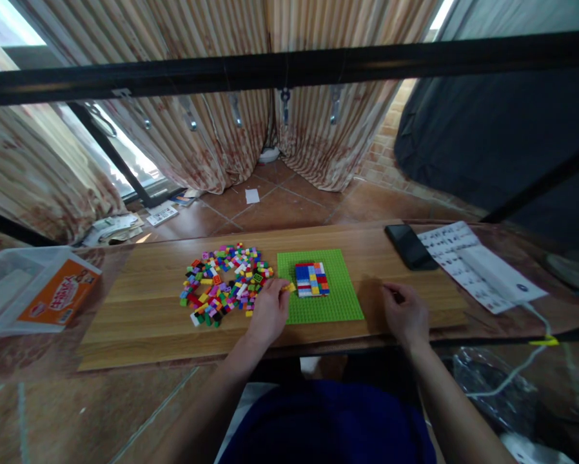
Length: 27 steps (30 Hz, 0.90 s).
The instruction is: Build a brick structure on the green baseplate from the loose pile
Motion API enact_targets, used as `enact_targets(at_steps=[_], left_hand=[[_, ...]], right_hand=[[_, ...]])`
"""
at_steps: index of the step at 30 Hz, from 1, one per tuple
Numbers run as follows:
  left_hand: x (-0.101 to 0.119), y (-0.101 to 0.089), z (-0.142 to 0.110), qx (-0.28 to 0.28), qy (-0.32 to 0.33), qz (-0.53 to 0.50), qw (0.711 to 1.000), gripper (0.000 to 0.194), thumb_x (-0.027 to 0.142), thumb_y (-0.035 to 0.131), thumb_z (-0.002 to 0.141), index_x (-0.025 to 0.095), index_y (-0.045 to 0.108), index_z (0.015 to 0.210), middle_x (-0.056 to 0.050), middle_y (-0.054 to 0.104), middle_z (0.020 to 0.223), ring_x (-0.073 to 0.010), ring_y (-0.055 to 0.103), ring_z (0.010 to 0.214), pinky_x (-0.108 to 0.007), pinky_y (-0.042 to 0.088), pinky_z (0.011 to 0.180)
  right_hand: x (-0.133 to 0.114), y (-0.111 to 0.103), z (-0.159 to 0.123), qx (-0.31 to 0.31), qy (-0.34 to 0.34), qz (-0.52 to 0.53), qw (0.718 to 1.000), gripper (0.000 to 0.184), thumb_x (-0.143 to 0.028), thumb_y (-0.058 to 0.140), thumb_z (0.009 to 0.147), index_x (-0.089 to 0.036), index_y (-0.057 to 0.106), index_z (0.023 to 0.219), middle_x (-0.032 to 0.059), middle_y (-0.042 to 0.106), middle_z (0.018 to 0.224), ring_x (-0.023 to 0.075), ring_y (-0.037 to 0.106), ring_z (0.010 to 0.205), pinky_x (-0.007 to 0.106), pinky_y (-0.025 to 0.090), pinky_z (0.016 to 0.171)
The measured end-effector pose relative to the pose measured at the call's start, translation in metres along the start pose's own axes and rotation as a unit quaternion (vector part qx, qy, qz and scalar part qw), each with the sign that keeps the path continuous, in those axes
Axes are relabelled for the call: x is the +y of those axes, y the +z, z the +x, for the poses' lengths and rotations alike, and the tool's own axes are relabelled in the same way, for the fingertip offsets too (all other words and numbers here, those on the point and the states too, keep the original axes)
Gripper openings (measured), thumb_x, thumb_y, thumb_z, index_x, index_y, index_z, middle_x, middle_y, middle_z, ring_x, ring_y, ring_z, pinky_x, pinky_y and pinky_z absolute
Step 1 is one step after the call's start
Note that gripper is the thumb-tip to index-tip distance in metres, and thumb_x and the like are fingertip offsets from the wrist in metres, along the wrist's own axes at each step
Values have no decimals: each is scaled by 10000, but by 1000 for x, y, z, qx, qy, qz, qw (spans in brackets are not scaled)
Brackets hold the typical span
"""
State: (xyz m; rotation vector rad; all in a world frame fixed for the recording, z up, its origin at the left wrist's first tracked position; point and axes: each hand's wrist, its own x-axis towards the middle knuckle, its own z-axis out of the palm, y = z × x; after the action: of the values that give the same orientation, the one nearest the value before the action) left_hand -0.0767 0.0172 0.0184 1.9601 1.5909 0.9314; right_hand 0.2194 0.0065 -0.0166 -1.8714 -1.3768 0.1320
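My left hand (271, 308) pinches a small yellow toy brick (289, 287) over the left edge of the green baseplate (340, 303). Just right of that brick, a block of joined bricks (312, 280) in blue, red, white and yellow sits on the baseplate. A ring-shaped heap of loose bricks (216, 299) in many colours lies to the left of my left hand. My right hand (405, 314) rests at the board's front, to the right of the baseplate. Its fingers are curled together, and whether anything is inside them is hidden.
On the wooden board (139, 303), a black phone (410, 247) lies at the back right, beside a printed sheet (456, 254). A clear plastic bin (23, 277) with an orange label stands far left. A dark bar (289, 67) crosses above, with several metal hooks hanging.
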Motion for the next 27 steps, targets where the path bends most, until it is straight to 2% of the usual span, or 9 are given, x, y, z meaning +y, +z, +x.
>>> enact_targets(at_steps=[3, 7, 16, 22, 27], left_hand=[[0, 5, 3, 9, 3, -8, 1000, 175, 105, 487, 854, 168, 602, 969, -73, 633, 941, -183, 617, 902, -346, 510, 840], [-2, 13, 4, 19, 3, -7, 1000, 189, 99, 498, 845, 179, 607, 977, -67, 636, 951, -182, 621, 906, -352, 519, 846], [1, 22, 17, 10, 21, -2, 1000, 258, 146, 516, 872, 199, 594, 1113, -71, 678, 1038, -193, 641, 968, -365, 526, 892], [4, 24, 17, 16, 63, -13, 998, 176, 176, 500, 900, 204, 648, 992, -51, 690, 1023, -178, 632, 978, -344, 512, 913], [0, 31, 18, 36, 63, -33, 997, 171, 204, 504, 906, 211, 672, 937, -48, 676, 1036, -162, 630, 983, -325, 513, 916]], right_hand=[[12, 8, 0, 17, -23, -43, 999, 327, -390, 487, 843, -146, 706, 853, 126, 695, 848, 241, 607, 757, 349, 449, 693], [13, 14, -5, 17, -45, -89, 995, 300, -369, 489, 859, -165, 708, 879, 113, 687, 877, 236, 593, 765, 327, 417, 658], [13, 13, -6, 22, -49, -87, 995, 277, -351, 504, 863, -162, 706, 881, 96, 675, 850, 217, 591, 745, 312, 410, 658], [14, 13, -6, 21, -53, -80, 995, 269, -351, 505, 858, -169, 702, 878, 95, 678, 865, 223, 594, 768, 314, 410, 659], [14, 13, -6, 22, -65, -75, 995, 278, -353, 495, 860, -163, 698, 877, 100, 672, 850, 228, 595, 772, 324, 425, 685]])
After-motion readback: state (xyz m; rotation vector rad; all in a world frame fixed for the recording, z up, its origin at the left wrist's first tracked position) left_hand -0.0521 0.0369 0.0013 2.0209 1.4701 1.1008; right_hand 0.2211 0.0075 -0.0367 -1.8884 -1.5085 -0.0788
